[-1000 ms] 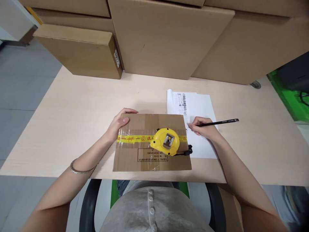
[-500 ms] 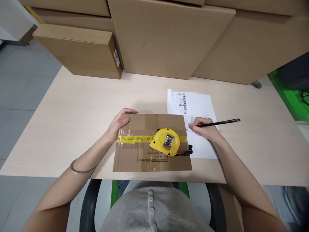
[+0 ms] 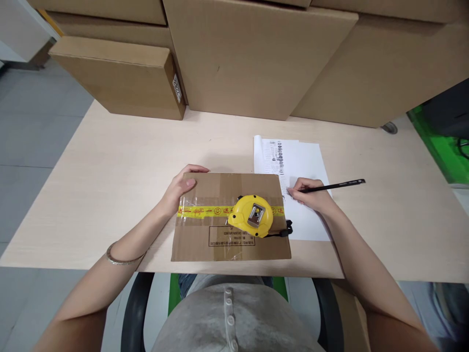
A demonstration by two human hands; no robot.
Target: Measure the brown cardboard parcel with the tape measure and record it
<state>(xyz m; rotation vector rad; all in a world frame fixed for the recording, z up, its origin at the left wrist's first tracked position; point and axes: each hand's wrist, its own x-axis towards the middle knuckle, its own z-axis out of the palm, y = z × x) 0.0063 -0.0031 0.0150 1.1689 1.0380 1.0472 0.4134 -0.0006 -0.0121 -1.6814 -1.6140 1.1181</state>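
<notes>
My left hand [image 3: 179, 188] grips the far left corner of a cardboard box [image 3: 200, 244], its thumb on the top and its fingers along the back side. A strip of yellow printed tape runs across the box. On the box's right half lies a yellow tape measure [image 3: 244, 215] with a black wrist cord at its lower right. My right hand [image 3: 311, 193] is closed around a black pen [image 3: 340, 186] and rests on a white sheet of paper [image 3: 308, 161]. The pen's tip is hidden by the fingers. Dark handwriting shows on the paper's left part, which the box partly covers.
Large cardboard boxes [image 3: 234, 58] line the back of the table [image 3: 110, 186]. A smaller carton [image 3: 124, 88] stands at the back left. Near the back right a round metal grommet [image 3: 389, 128] sits in the tabletop. Black chair armrests [image 3: 137, 313] flank my body.
The free end of the pen has tilted up very slightly. The box, the tape measure and my left hand stay where they were.
</notes>
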